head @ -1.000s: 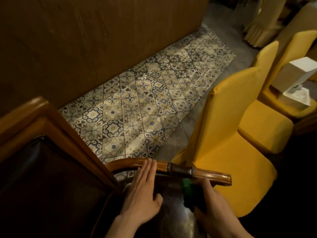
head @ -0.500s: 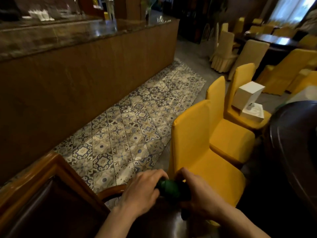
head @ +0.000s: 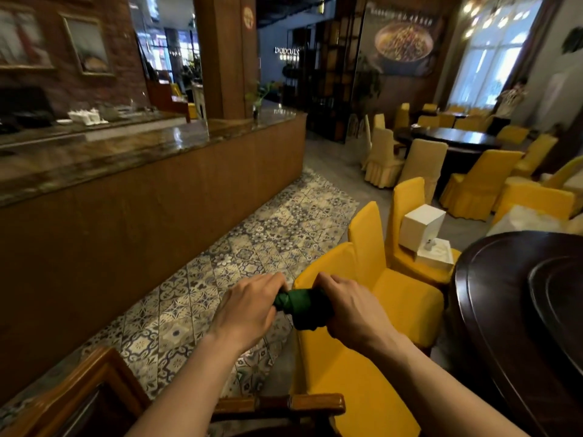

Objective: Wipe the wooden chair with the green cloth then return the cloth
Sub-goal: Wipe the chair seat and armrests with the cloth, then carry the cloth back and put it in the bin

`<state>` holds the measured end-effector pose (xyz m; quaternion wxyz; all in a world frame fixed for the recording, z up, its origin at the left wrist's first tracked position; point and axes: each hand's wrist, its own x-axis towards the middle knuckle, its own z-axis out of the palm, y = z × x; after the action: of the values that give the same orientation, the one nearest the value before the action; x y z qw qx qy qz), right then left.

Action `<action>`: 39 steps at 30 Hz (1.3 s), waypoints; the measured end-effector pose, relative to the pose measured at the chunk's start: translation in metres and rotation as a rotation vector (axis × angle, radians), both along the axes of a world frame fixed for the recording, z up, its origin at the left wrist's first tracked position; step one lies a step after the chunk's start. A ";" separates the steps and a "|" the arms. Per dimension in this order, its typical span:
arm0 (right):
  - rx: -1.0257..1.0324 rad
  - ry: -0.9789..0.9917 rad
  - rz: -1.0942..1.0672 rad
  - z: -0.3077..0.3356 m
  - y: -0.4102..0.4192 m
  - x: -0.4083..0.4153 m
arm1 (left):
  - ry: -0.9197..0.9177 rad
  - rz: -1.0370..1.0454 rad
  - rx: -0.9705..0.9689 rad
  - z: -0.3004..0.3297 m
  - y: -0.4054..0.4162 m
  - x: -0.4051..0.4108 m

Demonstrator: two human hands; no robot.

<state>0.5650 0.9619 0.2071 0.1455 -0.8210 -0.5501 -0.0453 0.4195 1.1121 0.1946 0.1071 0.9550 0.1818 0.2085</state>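
The green cloth (head: 304,307) is bunched into a dark roll and held in the air between both hands, above the floor and the nearest yellow chair. My left hand (head: 249,307) pinches its left end. My right hand (head: 350,305) wraps its right side. The wooden chair (head: 104,389) is at the bottom left, with its curved armrest (head: 284,403) below my forearms and its dark seat mostly out of frame.
A row of yellow covered chairs (head: 403,298) stands right of my hands, one holding a white box (head: 421,227). A dark round table (head: 517,310) fills the right edge. A long wooden counter (head: 157,197) runs along the left, with patterned floor tiles (head: 252,247) between.
My view has lifted from the chair to the room. Both hands rose off the armrest, and the left hand has come onto the cloth beside the right.
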 end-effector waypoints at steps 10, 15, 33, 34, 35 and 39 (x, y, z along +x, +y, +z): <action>0.194 -0.106 0.185 0.062 -0.005 0.038 | -0.004 0.186 0.159 0.076 -0.033 0.007; 0.254 -0.098 0.279 0.078 -0.019 0.059 | 0.031 0.320 0.195 0.097 -0.066 0.017; 0.327 0.042 0.826 0.123 0.014 -0.085 | 0.209 0.861 0.297 0.161 -0.155 -0.157; 0.335 0.048 0.873 0.127 0.014 -0.105 | 0.211 0.897 0.296 0.164 -0.164 -0.176; 0.344 0.056 0.922 0.131 0.013 -0.126 | 0.216 0.937 0.299 0.168 -0.175 -0.196; 0.371 0.092 1.136 0.145 -0.009 -0.219 | 0.251 1.138 0.305 0.181 -0.233 -0.283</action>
<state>0.3457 0.9533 0.3526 0.3117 -0.3602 -0.8790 -0.0200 0.1360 0.8793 0.3752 -0.1819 0.7295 0.6438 0.1424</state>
